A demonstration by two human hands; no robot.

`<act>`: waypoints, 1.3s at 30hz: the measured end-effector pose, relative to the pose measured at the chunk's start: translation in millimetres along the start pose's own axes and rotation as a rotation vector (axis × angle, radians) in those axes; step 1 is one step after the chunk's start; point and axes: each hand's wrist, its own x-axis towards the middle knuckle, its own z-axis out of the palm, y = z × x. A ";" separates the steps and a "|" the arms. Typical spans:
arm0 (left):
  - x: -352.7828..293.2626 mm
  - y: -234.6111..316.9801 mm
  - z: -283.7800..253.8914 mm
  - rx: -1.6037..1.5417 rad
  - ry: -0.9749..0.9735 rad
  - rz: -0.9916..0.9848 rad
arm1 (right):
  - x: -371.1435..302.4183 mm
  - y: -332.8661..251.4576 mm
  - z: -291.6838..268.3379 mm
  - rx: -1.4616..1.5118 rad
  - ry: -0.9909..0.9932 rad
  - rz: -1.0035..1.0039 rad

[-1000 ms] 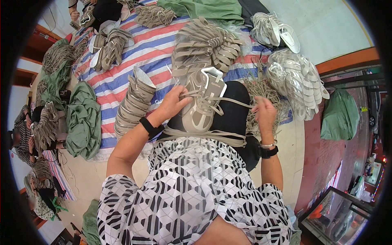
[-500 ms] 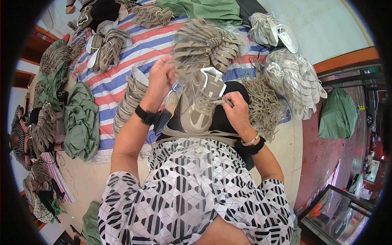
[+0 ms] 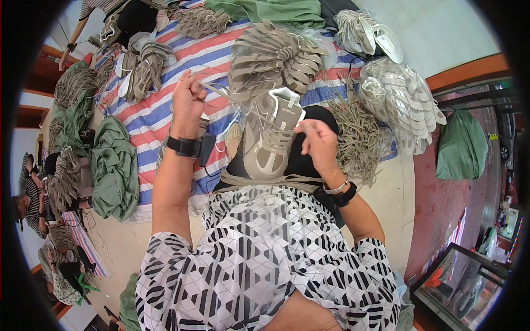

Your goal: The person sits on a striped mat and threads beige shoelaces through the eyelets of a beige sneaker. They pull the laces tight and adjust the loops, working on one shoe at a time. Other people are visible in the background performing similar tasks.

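Left hand [image 3: 188, 102] has fingers clamped on flat beige lace [image 3: 215, 89]; right hand's [image 3: 319, 138] I can't tell; overpulling could tip the taupe-and-white shoe [image 3: 269, 148].

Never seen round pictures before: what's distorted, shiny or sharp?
Head view: dark-framed glass case looks skewed near the edge; head view: clear plastic over pale shoe parts glints whitish; head view: beige lace-up shoe looks fairly sharp.

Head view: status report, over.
Left hand gripping flat beige lace. Right hand beside taupe-and-white shoe upper, hold unclear. Lacing crosses its front. Nothing seen blocking.
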 end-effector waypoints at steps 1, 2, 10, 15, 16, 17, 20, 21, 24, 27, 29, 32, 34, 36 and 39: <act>0.1 3.3 0.0 0.057 -0.106 -0.005 | -0.7 -0.2 -1.8 -0.116 0.031 -0.077; -0.3 6.3 0.7 0.129 -0.144 0.001 | 0.0 -0.8 -3.7 -0.234 0.056 -0.130; 9.3 32.1 -20.4 0.376 -0.272 -0.041 | -12.2 -10.5 -57.8 -0.634 -0.235 -0.185; 16.3 -12.8 -92.7 0.910 -0.164 -0.230 | -25.7 23.8 -124.8 -0.165 -0.068 0.461; 14.2 -20.8 -107.9 0.991 -0.183 -0.220 | -28.5 34.6 -139.3 -0.109 0.051 0.468; 11.2 -26.6 -120.5 1.074 -0.187 -0.223 | -31.7 44.7 -152.8 -0.036 0.140 0.458; 3.2 -36.8 -127.2 1.278 -0.280 -0.093 | -30.9 60.8 -179.6 -0.694 0.264 0.434; -1.3 -36.2 -119.8 1.361 -0.263 -0.088 | -28.3 60.6 -180.9 -0.629 0.248 0.303; -27.8 -46.9 -74.0 1.273 -0.402 0.120 | -15.3 44.1 -158.9 -0.576 0.327 0.137; -65.0 -60.6 -21.8 1.112 -0.590 0.204 | -6.8 16.6 -108.1 -0.339 0.278 -0.068; -79.6 -66.8 4.7 1.093 -0.730 0.306 | -6.4 -0.2 -75.2 -0.272 0.188 -0.090; -84.2 -71.2 23.6 1.247 -0.810 0.340 | -7.5 -16.1 -42.7 -0.377 0.033 -0.053; -84.9 -73.7 22.3 1.382 -0.761 0.417 | -7.7 -17.0 -28.9 -0.575 -0.038 -0.042; -86.8 -76.9 15.0 1.344 -0.684 0.465 | -7.2 -12.8 -20.8 -0.853 -0.053 -0.247; -92.5 -81.3 1.9 1.029 -0.550 0.322 | -4.1 -4.0 -15.1 -1.009 -0.040 -0.301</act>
